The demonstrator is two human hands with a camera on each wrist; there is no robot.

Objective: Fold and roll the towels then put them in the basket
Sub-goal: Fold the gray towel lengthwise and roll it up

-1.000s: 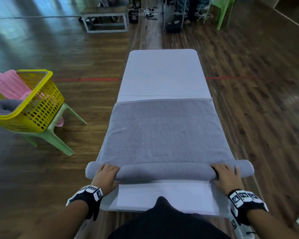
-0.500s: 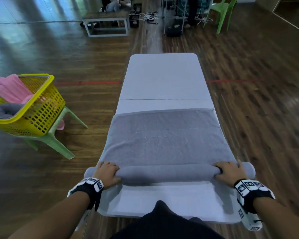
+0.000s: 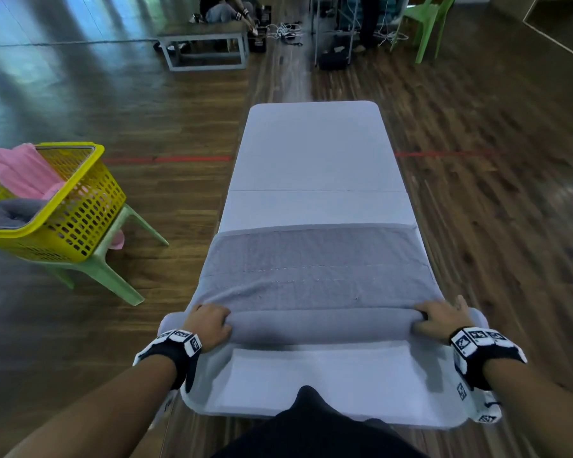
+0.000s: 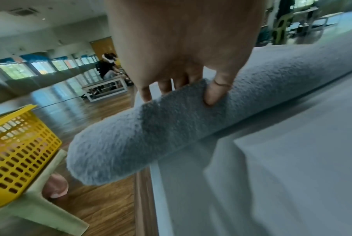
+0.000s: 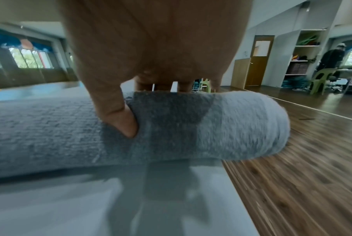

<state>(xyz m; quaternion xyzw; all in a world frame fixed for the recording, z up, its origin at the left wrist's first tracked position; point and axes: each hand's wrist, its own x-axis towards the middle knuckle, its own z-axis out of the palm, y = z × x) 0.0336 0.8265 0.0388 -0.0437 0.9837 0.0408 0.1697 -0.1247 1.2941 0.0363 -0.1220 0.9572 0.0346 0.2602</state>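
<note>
- Left hand (image 3: 209,327) and right hand (image 3: 442,320) each clasped an end of the grey towel (image 3: 315,276) — thumbs pressed into the roll.
- Flat cloth lay just beyond the fingers on the table (image 3: 315,153).
- Both ends needed even pressure, so the roll stayed straight.
- The basket (image 3: 90,206) waited far left of the left hand.

Both forearms are bare; no sleeves are visible. Directly behind the left hand (image 3: 209,325), the wrist carries a black band fitted with white blocks printed with black square-pattern markers. Directly behind the right hand (image 3: 442,320), an identical black band carries the same white marker blocks, with further marker-printed white parts hanging below it. A dark garment covers the torso, nearer the wearer than both hands.
</note>
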